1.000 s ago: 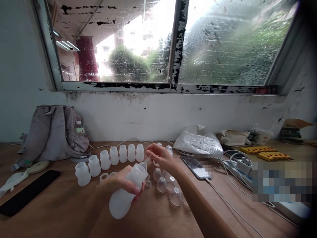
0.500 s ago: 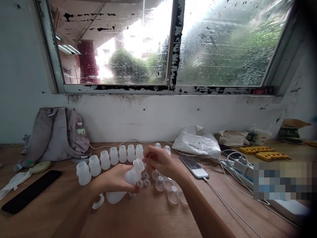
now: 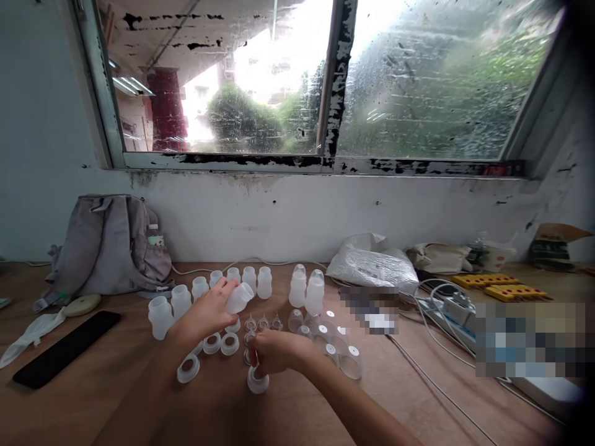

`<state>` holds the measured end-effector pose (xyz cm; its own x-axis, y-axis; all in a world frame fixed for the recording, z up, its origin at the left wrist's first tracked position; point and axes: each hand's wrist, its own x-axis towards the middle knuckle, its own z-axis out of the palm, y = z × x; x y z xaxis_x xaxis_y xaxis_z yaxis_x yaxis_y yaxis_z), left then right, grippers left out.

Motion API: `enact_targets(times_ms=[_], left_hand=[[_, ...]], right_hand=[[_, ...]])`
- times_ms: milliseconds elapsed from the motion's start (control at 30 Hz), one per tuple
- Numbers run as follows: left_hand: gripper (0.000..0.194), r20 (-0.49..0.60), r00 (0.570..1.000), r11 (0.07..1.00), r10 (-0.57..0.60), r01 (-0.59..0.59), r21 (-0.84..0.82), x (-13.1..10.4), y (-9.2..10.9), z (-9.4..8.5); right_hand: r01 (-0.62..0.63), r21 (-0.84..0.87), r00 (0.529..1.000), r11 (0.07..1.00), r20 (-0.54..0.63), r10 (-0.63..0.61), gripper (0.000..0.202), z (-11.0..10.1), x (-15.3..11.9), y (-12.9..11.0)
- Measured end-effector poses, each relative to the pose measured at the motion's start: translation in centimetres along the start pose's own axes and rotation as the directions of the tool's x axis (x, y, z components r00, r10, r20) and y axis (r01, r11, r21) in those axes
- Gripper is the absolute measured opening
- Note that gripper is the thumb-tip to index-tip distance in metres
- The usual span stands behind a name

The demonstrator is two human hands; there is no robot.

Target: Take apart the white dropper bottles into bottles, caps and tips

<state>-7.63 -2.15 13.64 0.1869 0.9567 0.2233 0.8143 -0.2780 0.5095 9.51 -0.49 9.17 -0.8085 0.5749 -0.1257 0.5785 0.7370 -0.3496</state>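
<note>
My left hand (image 3: 211, 306) is wrapped round a frosted bottle (image 3: 239, 298), tilted with its mouth to the right. Lower down, my right hand (image 3: 274, 352) has its fingers pinched over a white ring (image 3: 258, 380); what lies between the fingertips is too small to name. Beyond my left hand stands a row of open frosted bottles (image 3: 160, 317). White rings (image 3: 188, 368) lie below my left wrist. Small clear teats (image 3: 263, 322) sit between my hands. Right of my right hand are several clear domed caps (image 3: 350, 362). Two capped bottles (image 3: 315, 293) stand behind them.
A grey backpack (image 3: 109, 248) rests at the back left, with a black flat case (image 3: 67, 349) in front. A plastic-wrapped package (image 3: 372, 263), white cables (image 3: 432, 378), a power strip (image 3: 534, 387) and yellow blocks (image 3: 515, 292) are on the right.
My right hand has left the bottle's mouth and moved down to the ring. My left hand, still round the bottle, has moved up and left, uncovering rings and teats.
</note>
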Motion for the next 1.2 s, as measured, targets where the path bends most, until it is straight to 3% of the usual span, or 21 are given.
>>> enact_targets(times_ms=[33,100,200,267,533,600,667,767,867,1000,1200], left_hand=[[0.045,-0.015,1.000,0.999,-0.001,0.002,0.055,0.2,-0.1,0.0],[0.048,-0.050,0.999,0.993,0.002,0.004,0.120,0.5,-0.3,0.0],[0.057,-0.053,0.999,0.998,0.002,0.002,0.069,0.8,-0.2,0.0],[0.062,-0.003,1.000,1.000,0.003,-0.003,-0.029,0.8,0.1,0.0],[0.069,0.235,0.970,0.949,0.070,0.008,-0.314,0.0,1.0,-0.6],[0.075,0.282,0.955,0.933,0.096,0.012,-0.359,0.0,0.9,-0.5],[0.078,0.212,0.973,0.934,0.089,-0.007,-0.357,0.2,0.6,-0.2],[0.073,-0.015,0.999,0.967,0.049,-0.051,-0.251,0.9,-0.1,0.2],[0.055,-0.075,0.996,0.993,0.040,-0.048,-0.110,1.2,-0.6,0.3],[0.038,-0.045,0.999,1.000,0.008,-0.007,0.014,0.9,-0.5,0.1],[0.033,-0.038,0.999,0.999,0.006,-0.004,0.042,0.6,0.0,-0.2]], right_hand=[[0.006,0.035,1.000,0.999,-0.017,-0.006,0.010,-0.2,0.0,0.0],[0.011,0.128,0.976,0.992,-0.216,0.017,0.010,-1.2,-0.2,0.2],[0.002,0.250,0.821,0.968,-0.553,0.141,0.019,-2.8,-0.6,0.6],[0.019,0.299,0.757,0.954,-0.627,0.181,0.021,-3.4,-0.5,0.9],[0.173,0.408,0.743,0.896,-0.652,0.153,0.026,-3.6,-0.7,0.5],[0.167,0.392,0.741,0.905,-0.655,0.147,0.017,-3.8,-0.7,0.6],[0.106,0.352,0.719,0.930,-0.674,0.173,0.009,-4.1,-0.7,1.0],[-0.075,0.279,0.649,0.957,-0.716,0.259,0.005,-4.4,-0.6,2.7],[-0.326,0.208,0.584,0.922,-0.723,0.369,0.005,-4.4,-0.2,5.0],[-0.549,0.074,0.600,0.832,-0.659,0.454,0.010,-4.0,1.1,7.7],[-0.664,-0.035,0.636,0.747,-0.551,0.540,0.016,-4.0,3.2,9.8]])
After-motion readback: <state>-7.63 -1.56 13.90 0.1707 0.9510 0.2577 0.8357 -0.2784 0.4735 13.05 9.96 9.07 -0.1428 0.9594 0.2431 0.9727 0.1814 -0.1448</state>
